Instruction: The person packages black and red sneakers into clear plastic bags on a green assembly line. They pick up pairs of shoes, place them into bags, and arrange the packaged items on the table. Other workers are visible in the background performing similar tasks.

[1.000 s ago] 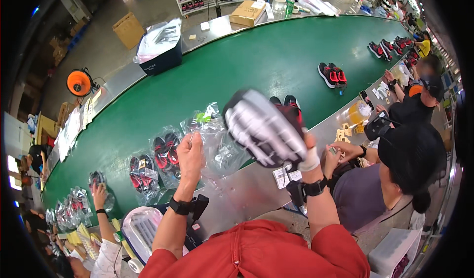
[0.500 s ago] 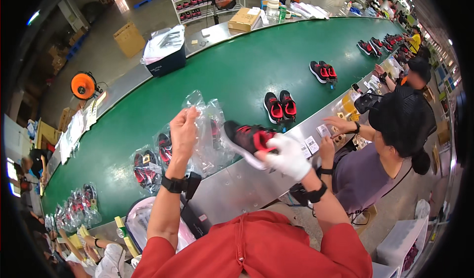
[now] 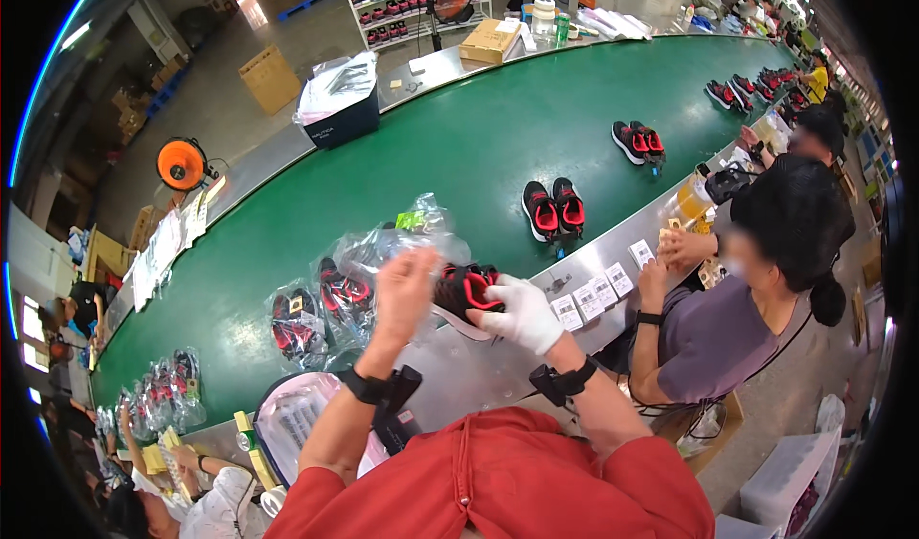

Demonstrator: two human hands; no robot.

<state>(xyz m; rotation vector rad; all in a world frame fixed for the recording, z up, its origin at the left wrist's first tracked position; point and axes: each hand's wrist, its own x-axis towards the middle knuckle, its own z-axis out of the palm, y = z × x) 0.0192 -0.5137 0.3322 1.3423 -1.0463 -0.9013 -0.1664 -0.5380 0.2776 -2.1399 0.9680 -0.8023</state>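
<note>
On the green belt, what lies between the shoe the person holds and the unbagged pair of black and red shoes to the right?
In the head view, only bare green belt separates the held shoe from that pair.

clear glossy crinkled plastic bag (image 3: 407, 242), matt black-and-red fabric shoe (image 3: 466, 288), white cloth glove on right hand (image 3: 522, 314), smooth green matt belt (image 3: 459, 146), brushed metal worktop (image 3: 498, 357)

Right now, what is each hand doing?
Left hand: closed on the clear plastic bag.
Right hand, gloved: holding the black-and-red shoe.
</note>
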